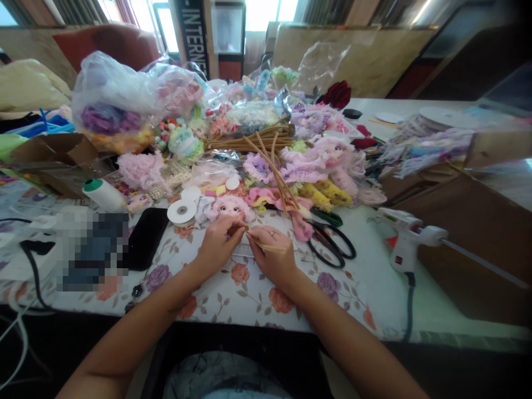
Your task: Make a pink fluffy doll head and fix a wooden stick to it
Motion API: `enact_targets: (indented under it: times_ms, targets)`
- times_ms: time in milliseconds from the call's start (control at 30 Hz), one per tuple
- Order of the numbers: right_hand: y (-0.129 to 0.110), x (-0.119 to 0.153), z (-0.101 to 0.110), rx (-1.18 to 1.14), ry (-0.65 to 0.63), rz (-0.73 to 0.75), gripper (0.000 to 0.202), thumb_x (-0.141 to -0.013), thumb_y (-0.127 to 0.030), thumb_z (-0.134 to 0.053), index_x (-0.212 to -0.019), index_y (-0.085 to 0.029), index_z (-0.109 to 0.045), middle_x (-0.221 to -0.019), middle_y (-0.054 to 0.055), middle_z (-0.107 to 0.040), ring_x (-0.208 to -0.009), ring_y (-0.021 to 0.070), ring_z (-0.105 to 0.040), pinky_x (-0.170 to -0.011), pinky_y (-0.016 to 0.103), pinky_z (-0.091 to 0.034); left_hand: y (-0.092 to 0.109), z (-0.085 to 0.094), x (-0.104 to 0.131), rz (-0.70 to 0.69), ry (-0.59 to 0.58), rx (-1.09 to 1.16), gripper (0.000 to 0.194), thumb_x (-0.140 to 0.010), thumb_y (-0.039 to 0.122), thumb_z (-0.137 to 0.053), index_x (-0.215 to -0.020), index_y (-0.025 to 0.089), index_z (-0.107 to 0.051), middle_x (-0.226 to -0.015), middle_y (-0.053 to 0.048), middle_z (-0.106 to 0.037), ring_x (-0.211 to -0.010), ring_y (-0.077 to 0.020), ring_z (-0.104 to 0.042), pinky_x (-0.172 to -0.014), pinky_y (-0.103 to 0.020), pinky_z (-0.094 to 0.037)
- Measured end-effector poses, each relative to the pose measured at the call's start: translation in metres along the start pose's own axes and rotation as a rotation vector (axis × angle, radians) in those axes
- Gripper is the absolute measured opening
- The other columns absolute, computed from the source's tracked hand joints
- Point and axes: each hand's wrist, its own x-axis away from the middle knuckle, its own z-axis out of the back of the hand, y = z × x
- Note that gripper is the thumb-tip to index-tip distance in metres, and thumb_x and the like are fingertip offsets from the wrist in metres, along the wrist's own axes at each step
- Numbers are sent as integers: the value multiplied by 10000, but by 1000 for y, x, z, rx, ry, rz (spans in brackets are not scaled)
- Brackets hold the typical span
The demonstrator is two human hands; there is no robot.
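Note:
My left hand (pixel 219 244) and my right hand (pixel 271 252) meet over the table, fingertips nearly touching. Between them is a thin tan craft stem (pixel 272 247), which runs back across my right hand's fingers. My left thumb and fingers pinch its front end, mostly covered by the fingertips. Under the hands a clear ruler (pixel 243 249) shows in part. Just beyond them lies a pink fluffy doll head (pixel 228 208). Black-handled scissors (pixel 332 244) rest right of my right hand, near several loose tan stems (pixel 277 177).
A white glue gun (pixel 401 238) stands at right beside a cardboard box (pixel 469 238). At left are a black phone (pixel 145 238), a ribbon spool (pixel 182 212), a thread cone (pixel 102 194) and a power strip (pixel 25 249). Bagged plush pieces (pixel 120 105) pile up behind on the flowered tablecloth (pixel 199 288).

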Motion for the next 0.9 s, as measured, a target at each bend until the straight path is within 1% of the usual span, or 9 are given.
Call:
enact_targets:
  times_ms: [67, 133, 233, 300, 433, 533, 667, 800, 900]
  targets:
    - [0, 0, 0, 52, 9, 72, 163, -920, -125, -519, -824, -201, -627, -721, 58, -697, -723, 192, -672, -692, 298, -543, 1, -1, 1, -48, 20, -32, 72, -896, 200, -563, -859, 179, -623, -843, -35, -652, -800, -159, -611, -743, -278, -504]
    - [0, 0, 0, 95, 2, 107, 181, -909, -87, -505, -836, -193, -632, -719, 60, -696, -722, 196, -668, -692, 300, -545, 2, -1, 1, -108, 27, -62, 77, -906, 183, -546, -862, 176, -608, -840, -37, -639, -816, -160, -603, -752, -277, -502]
    - [1, 1, 0, 122, -20, 102, 197, -900, -67, -486, -863, -178, -645, -721, 64, -693, -719, 202, -662, -678, 307, -543, 2, -1, 0, -183, 17, -89, 105, -927, 167, -508, -874, 176, -598, -837, -39, -630, -812, -157, -591, -752, -274, -498]
    - [1, 1, 1, 114, -21, 92, 205, -904, -73, -478, -876, -172, -655, -735, 69, -692, -723, 202, -661, -670, 312, -542, 1, 0, -1, -205, 8, -102, 118, -932, 162, -496, -876, 175, -598, -837, -41, -627, -804, -157, -586, -750, -273, -496]
    - [-1, -1, 3, 89, -1, 74, 170, -912, -98, -504, -875, -161, -658, -755, 81, -698, -731, 205, -667, -669, 317, -544, -1, 0, 0, -192, 9, -108, 94, -923, 157, -520, -875, 178, -598, -837, -36, -634, -816, -155, -595, -759, -271, -500]
    - [-2, -4, 4, 86, 30, 108, 138, -903, -93, -538, -862, -160, -651, -736, 82, -702, -711, 201, -667, -668, 307, -544, -2, 0, 1, -154, 37, -102, 57, -914, 182, -557, -886, 184, -606, -849, -29, -654, -821, -151, -614, -762, -266, -506]
    - [-4, -6, 5, 85, 53, 134, 151, -908, -94, -535, -853, -177, -649, -727, 70, -705, -691, 185, -664, -676, 294, -547, -2, 1, 3, -132, 65, -110, 53, -916, 212, -566, -908, 185, -611, -868, -29, -664, -806, -145, -622, -752, -262, -510]
    - [-3, -3, 4, 63, 10, 115, 163, -905, -100, -529, -859, -176, -666, -754, 78, -717, -719, 188, -678, -698, 295, -551, -2, 0, 2, -158, 58, -134, 80, -928, 205, -535, -895, 183, -604, -859, -34, -653, -814, -151, -614, -754, -268, -506]
    - [0, -2, 3, 19, -51, 89, 183, -903, -108, -520, -842, -173, -680, -747, 81, -725, -716, 196, -680, -678, 303, -543, -4, -1, 2, -207, -4, -144, 119, -932, 192, -513, -862, 178, -609, -817, -37, -641, -780, -156, -605, -723, -269, -499]
